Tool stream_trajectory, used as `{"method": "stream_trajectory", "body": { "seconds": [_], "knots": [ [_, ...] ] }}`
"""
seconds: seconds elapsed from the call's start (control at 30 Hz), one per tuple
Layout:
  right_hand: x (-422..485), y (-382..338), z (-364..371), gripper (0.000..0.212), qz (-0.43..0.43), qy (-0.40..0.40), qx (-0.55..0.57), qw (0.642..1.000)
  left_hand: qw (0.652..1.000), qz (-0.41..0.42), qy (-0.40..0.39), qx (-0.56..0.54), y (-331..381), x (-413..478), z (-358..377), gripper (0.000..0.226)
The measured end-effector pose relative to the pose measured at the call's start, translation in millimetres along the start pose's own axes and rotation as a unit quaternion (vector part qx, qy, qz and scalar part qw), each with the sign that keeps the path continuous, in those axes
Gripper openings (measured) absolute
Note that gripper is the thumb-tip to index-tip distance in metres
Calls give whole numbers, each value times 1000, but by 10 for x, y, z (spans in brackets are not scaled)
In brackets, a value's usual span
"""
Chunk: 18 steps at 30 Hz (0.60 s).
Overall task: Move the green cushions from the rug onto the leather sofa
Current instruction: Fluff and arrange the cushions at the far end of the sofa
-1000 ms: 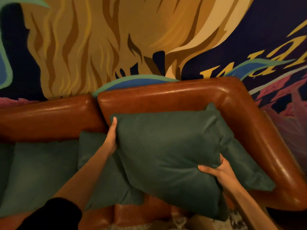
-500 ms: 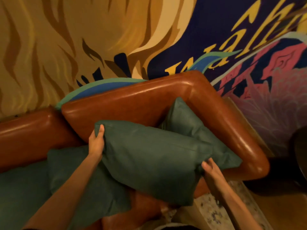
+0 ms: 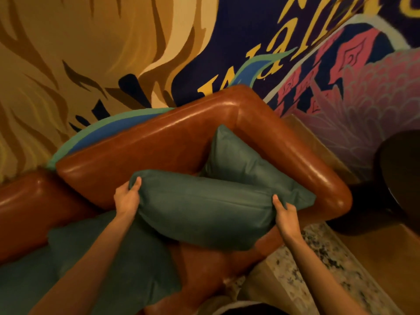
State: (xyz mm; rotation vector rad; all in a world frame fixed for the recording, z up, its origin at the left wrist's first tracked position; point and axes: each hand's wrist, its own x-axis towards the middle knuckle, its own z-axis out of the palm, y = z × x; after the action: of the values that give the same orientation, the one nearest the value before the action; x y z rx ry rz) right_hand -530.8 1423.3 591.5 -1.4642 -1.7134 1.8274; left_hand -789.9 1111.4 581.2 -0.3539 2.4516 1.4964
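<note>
Both hands were clamped on one green cushion (image 3: 204,210), which hung between them above the seat of the leather sofa (image 3: 159,142). The left hand (image 3: 127,198) gripped the cushion's left end, thumb over the top corner and fingers tucked behind. The right hand (image 3: 285,215) pinched the opposite end, thumb on the near face. The cushion lay roughly level, its long seam facing the person.

Just beyond the right hand, a second green cushion (image 3: 241,155) leaned in the corner where the sofa's back met its arm, and the held cushion overlapped its lower edge. Below the left forearm, a third green cushion (image 3: 141,264) rested on the seat, with more green fabric (image 3: 20,289) farther left. Under the right forearm lay the patterned rug (image 3: 318,264). A painted mural (image 3: 91,53) covered the wall behind the sofa.
</note>
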Motion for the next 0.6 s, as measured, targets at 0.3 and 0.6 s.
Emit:
{"method": "stream_trajectory", "body": {
  "seconds": [0.3,0.6],
  "knots": [
    [60,267,-287,38,-31,42,-171,984,991,36,-61,114,252,-46,274,44],
    [128,1200,-471,23,123,-49,-174,976,973,-55,-175,140,-35,145,743,43]
  ]
}}
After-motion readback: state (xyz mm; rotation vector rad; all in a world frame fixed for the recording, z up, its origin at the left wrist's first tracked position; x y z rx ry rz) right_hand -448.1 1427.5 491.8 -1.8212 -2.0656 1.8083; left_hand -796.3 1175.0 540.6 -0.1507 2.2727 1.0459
